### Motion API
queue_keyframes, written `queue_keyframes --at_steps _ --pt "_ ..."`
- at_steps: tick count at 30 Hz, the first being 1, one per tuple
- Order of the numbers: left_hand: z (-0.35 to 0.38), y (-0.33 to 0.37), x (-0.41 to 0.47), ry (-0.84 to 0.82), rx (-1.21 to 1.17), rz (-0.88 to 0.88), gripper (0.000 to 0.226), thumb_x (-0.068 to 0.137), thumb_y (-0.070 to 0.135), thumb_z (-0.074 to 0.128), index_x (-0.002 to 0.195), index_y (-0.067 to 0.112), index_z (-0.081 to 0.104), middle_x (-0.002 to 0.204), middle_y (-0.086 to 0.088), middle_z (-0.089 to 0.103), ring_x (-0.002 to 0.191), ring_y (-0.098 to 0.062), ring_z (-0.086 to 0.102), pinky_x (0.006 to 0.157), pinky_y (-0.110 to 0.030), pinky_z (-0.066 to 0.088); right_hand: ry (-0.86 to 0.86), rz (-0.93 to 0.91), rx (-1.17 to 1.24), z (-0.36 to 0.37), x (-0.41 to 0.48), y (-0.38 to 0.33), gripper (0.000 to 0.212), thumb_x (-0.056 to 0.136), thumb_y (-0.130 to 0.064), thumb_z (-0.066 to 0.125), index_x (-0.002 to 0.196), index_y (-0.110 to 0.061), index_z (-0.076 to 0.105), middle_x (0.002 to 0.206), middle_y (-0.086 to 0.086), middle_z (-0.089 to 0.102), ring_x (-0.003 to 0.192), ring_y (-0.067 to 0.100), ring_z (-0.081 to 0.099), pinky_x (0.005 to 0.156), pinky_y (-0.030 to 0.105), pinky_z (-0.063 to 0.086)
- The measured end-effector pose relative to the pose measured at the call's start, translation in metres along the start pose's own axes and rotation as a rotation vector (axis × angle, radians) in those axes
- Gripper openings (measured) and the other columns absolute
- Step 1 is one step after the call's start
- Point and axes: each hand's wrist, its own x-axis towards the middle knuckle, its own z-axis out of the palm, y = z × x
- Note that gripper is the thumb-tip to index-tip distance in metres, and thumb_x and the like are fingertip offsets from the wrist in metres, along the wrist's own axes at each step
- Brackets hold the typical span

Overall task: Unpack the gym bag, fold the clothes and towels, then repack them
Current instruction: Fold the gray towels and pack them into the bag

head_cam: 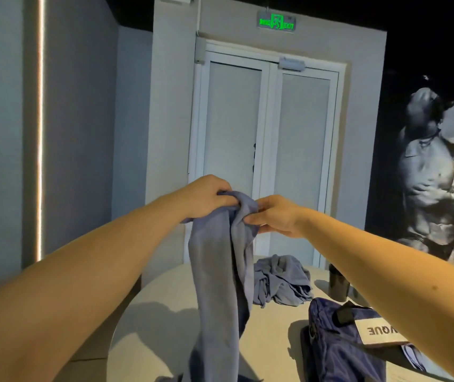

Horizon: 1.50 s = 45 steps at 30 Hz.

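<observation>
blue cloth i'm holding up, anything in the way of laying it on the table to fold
Nothing visible. The left hand and right hand hold the blue cloth above a bare part of the table; the crumpled pile lies farther back, the gym bag to the right, the dark cup beyond it.

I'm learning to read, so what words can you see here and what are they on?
"EXIT" in green on the exit sign above the double door; the marks left of its running figure are too blurred to read.
"GUE", upside down, on the white label of the gym bag; the right forearm covers the rest.
No writing shows on the held towel.
</observation>
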Motion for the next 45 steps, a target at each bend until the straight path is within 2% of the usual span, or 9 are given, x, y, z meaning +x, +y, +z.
queue_keyframes --at_steps 4,8,14,18,24,28,33,38,45 --pt "-0.021 -0.01 -0.017 -0.059 0.124 -0.053 0.025 0.08 0.045 0.081 0.096 0.027 0.072 0.093 0.012 0.07 0.085 -0.006 0.065 0.071 -0.02 0.05 0.143 0.049 -0.039 -0.01 -0.001 0.003 0.013 0.097 -0.003 0.062 0.106 0.003 0.07 0.104 0.023 0.073 0.091 0.029 0.074 0.069 0.026 0.061" --pt "-0.035 -0.039 -0.032 -0.105 0.21 -0.152 0.027 0.086 0.037 0.077 0.089 0.01 0.072 0.088 -0.007 0.07 0.078 -0.017 0.062 0.063 -0.023 0.044 0.247 0.124 0.016 -0.029 -0.005 0.014 0.011 0.098 -0.004 0.061 0.104 0.0 0.07 0.108 0.02 0.072 0.093 0.028 0.073 0.078 0.034 0.063" --pt "-0.05 -0.063 -0.063 -0.063 -0.221 -0.356 0.024 0.089 0.039 0.076 0.102 0.018 0.077 0.09 -0.004 0.074 0.079 -0.015 0.064 0.06 -0.02 0.05 -0.079 0.142 0.399 -0.059 -0.036 0.026 0.032 0.101 -0.018 0.057 0.131 -0.006 0.06 0.119 0.012 0.07 0.103 0.023 0.069 0.087 0.034 0.059" --pt "-0.069 -0.048 -0.067 -0.025 -0.696 -0.397 0.069 0.061 0.052 0.089 0.114 0.01 0.075 0.11 -0.007 0.076 0.105 -0.02 0.071 0.081 -0.025 0.057 -0.037 0.074 0.489 -0.069 -0.043 0.016 0.039 0.103 -0.029 0.05 0.137 -0.01 0.056 0.13 0.012 0.067 0.11 0.023 0.066 0.091 0.035 0.058" --pt "-0.102 0.009 -0.055 0.074 -0.894 -0.31 0.091 0.043 0.059 0.096 0.119 0.013 0.072 0.116 -0.006 0.075 0.099 -0.014 0.073 0.086 -0.03 0.053 0.056 -0.047 0.678 -0.077 -0.059 -0.029 0.05 0.09 -0.034 0.064 0.132 -0.007 0.063 0.121 0.01 0.071 0.11 0.023 0.067 0.094 0.038 0.055" --pt "-0.133 0.05 -0.05 0.176 -0.903 -0.274 0.055 0.078 0.054 0.072 0.117 0.015 0.072 0.11 -0.004 0.077 0.093 -0.012 0.074 0.08 -0.029 0.053 0.079 -0.111 0.868 -0.089 -0.069 -0.067 0.047 0.095 -0.034 0.063 0.132 -0.005 0.064 0.115 0.011 0.072 0.107 0.022 0.068 0.087 0.035 0.06" --pt "-0.168 0.079 -0.036 0.264 -0.898 -0.197 0.041 0.094 0.048 0.062 0.117 0.015 0.072 0.109 -0.003 0.077 0.093 -0.012 0.074 0.081 -0.028 0.054 0.071 -0.194 0.996 -0.102 -0.073 -0.114 0.041 0.099 -0.042 0.058 0.119 -0.007 0.066 0.085 0.006 0.074 0.075 0.02 0.074 0.059 0.033 0.06" --pt "-0.176 0.059 -0.014 0.34 -0.788 -0.196 0.048 0.079 0.047 0.076 0.116 0.015 0.072 0.112 -0.004 0.077 0.095 -0.012 0.074 0.084 -0.029 0.055 0.21 -0.23 0.821 -0.108 -0.054 -0.124 0.047 0.101 -0.048 0.053 0.123 -0.009 0.069 0.11 0.008 0.075 0.098 0.024 0.072 0.079 0.038 0.058" --pt "-0.124 -0.04 0.027 0.363 -0.339 -0.378 0.023 0.095 0.032 0.071 0.096 0.01 0.073 0.097 -0.011 0.07 0.084 -0.021 0.065 0.08 -0.038 0.059 0.388 -0.068 0.501 -0.092 0.017 -0.049 0.039 0.101 -0.034 0.06 0.128 -0.006 0.064 0.119 0.006 0.072 0.102 0.019 0.068 0.099 0.035 0.052"
